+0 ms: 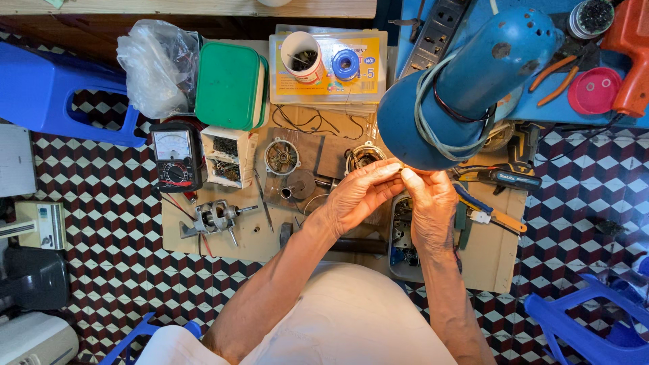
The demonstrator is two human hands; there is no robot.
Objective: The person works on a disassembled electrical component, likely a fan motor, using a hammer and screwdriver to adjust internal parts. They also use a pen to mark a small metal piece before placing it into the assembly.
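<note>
Two hands: left hand [357,196] and right hand [431,206], fingertips pinched together at centre frame; what they grip is too small to tell.
Lamp [466,88]: one, blue metal dome, just above the fingertips.
Meter [176,157]: one, black, left.
Box [230,84]: one, green plastic, upper left.

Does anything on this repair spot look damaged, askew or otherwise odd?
Mostly the blue lamp: its shade is chipped and worn, with a cord looped loosely around it. Small motor parts lie scattered on the cardboard. Both hands, left and right, meet fingertip to fingertip under the lamp; whatever they pinch is too small to tell.
</note>
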